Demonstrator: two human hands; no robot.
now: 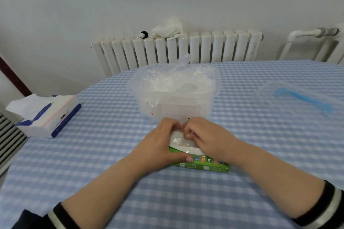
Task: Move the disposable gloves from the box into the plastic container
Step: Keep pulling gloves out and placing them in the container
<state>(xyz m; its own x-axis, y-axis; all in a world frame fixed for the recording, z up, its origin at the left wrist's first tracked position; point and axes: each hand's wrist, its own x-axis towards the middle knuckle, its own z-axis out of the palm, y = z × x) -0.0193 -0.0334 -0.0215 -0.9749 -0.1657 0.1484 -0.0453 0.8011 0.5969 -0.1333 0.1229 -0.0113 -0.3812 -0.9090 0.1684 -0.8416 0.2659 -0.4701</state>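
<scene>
Presently both hands are on the small green-and-white cardboard glove box (200, 161), which lies on the blue-and-white checked tablecloth (111, 154) just in front of the clear plastic container (175, 98). The left hand (158, 147) holds the box's left end, thumb along its front edge and fingers over the top. The right hand (206, 135) has its fingers curled at the opening in the white top panel, seemingly pinching thin film there, though the pinch itself is hidden. Risk, as judged: the film is flimsy and clingy, so a pull may bring out a clump rather than one glove, or drag the light box if the left hand slackens. Crumpled translucent gloves (178, 80) already bulge above the container's rim and could spill when more go in. Count: one glove box, one container, one clear flat lid with a blue strip (297, 96) well to the right, one soft pack of white tissues (46, 115) to the left.
</scene>
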